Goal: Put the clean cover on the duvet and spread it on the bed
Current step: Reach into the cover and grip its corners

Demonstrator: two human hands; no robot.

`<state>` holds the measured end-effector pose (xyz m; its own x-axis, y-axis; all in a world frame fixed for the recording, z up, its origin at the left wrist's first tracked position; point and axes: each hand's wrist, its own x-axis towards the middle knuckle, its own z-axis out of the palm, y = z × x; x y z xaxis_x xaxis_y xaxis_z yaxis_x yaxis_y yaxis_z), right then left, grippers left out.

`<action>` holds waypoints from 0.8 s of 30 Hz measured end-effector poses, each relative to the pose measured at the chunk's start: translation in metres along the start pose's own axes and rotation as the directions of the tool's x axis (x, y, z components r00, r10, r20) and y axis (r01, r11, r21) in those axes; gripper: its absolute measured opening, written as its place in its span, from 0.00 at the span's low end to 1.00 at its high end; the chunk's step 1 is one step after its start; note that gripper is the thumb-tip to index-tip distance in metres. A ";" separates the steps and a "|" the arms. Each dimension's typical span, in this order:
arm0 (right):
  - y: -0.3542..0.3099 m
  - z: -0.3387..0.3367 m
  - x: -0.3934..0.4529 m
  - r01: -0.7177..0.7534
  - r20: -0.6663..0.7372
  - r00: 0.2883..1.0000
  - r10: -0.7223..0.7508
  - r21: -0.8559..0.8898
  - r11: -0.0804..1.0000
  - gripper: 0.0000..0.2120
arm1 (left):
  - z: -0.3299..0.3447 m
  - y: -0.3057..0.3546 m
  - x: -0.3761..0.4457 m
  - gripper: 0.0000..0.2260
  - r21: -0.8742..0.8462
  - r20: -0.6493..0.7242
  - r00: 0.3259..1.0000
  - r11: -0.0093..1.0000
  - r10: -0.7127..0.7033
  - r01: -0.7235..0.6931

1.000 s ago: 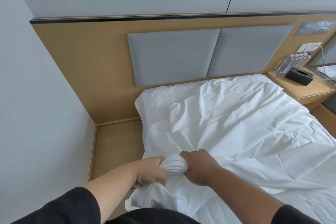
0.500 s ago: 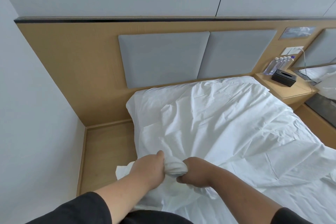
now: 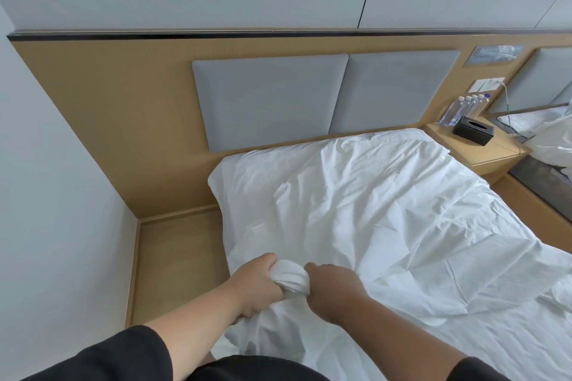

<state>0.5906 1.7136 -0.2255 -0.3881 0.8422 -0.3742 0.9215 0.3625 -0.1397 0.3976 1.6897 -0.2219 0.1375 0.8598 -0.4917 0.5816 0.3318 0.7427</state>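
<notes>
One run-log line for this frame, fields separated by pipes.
step: covering duvet | left hand: grips bunched corner | right hand: grips same bunch | duvet: spread wrinkled on bed | status: unfinished

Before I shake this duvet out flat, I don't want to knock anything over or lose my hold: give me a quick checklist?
1. Left hand grips the bunched corner: ok.
2. Right hand grips it too: ok.
3. Duvet smooth: not ok, creased.
4. Duvet reaches the headboard: ok.
5. Water bottles and tissue box clear of the fabric: ok.
6. Filling even inside: cannot tell.
</notes>
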 end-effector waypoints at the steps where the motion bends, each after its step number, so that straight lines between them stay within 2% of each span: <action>1: 0.001 0.001 0.001 0.012 -0.079 0.997 -0.007 0.056 0.998 0.07 | -0.002 0.004 -0.003 0.10 -0.118 0.001 1.000 0.993 0.008 -0.007; 3: 0.001 -0.003 0.005 0.049 -0.191 0.982 -0.015 0.176 0.983 0.08 | -0.004 0.012 -0.011 0.14 -0.376 0.015 0.999 0.926 0.035 -0.027; 5: 0.000 -0.013 0.009 0.092 -0.214 0.977 -0.026 0.303 0.949 0.10 | -0.006 0.019 -0.018 0.18 -0.569 0.043 0.997 0.822 0.060 -0.025; 7: 0.000 -0.021 0.012 0.146 -0.175 0.981 -0.086 0.370 0.917 0.09 | -0.008 0.023 -0.023 0.21 -0.642 0.074 0.994 0.767 0.086 -0.019; 11: 0.006 -0.033 0.009 0.151 -0.011 0.987 -0.162 0.429 0.890 0.04 | -0.018 0.014 -0.029 0.27 -0.662 0.213 0.974 0.745 0.081 0.083; 12: 0.009 -0.035 0.009 0.158 0.028 0.982 -0.187 0.418 0.895 0.03 | -0.020 0.011 -0.029 0.27 -0.625 0.245 0.967 0.774 0.064 0.107; 13: 0.011 -0.037 0.009 0.168 0.062 0.976 -0.208 0.389 0.906 0.04 | -0.021 0.009 -0.028 0.26 -0.512 0.249 0.968 0.853 0.033 0.102; 14: 0.011 -0.040 0.009 0.175 0.096 0.970 -0.222 0.353 0.919 0.05 | -0.020 0.008 -0.026 0.23 -0.297 0.214 0.977 0.951 -0.019 0.083; 15: 0.010 -0.042 0.010 0.172 0.137 0.965 -0.223 0.312 0.934 0.07 | -0.017 0.008 -0.023 0.20 -0.041 0.147 0.987 0.997 -0.062 0.069; 16: 0.006 -0.042 0.012 0.156 0.188 0.960 -0.208 0.258 0.954 0.09 | -0.012 0.009 -0.021 0.19 0.173 0.059 0.996 0.983 -0.066 0.055; 17: 0.002 -0.040 0.015 0.132 0.242 0.955 -0.174 0.179 0.975 0.12 | -0.006 0.009 -0.017 0.19 0.305 -0.013 0.999 0.951 -0.041 0.043; 19: -0.007 -0.033 0.022 0.068 0.333 0.940 -0.068 0.012 0.998 0.17 | 0.005 0.007 -0.011 0.22 0.427 -0.076 0.997 0.904 -0.001 0.033; 20: -0.010 -0.030 0.024 0.033 0.361 0.933 -0.018 -0.035 0.999 0.16 | 0.008 0.005 -0.008 0.23 0.480 -0.085 0.996 0.877 0.017 0.026; 22: -0.013 -0.024 0.026 0.005 0.389 0.921 0.028 -0.083 0.997 0.08 | 0.011 -0.001 -0.004 0.21 0.580 -0.081 0.996 0.815 0.048 0.008; 24: -0.014 -0.018 0.026 -0.009 0.363 0.931 0.042 -0.091 0.996 0.03 | 0.013 -0.006 -0.001 0.14 0.631 -0.084 0.993 0.776 0.079 -0.008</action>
<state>0.5671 1.7376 -0.2165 -0.3162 0.6544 -0.6868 0.9196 0.3893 -0.0523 0.4040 1.6814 -0.2319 0.1147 0.9129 -0.3917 0.9560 0.0058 0.2933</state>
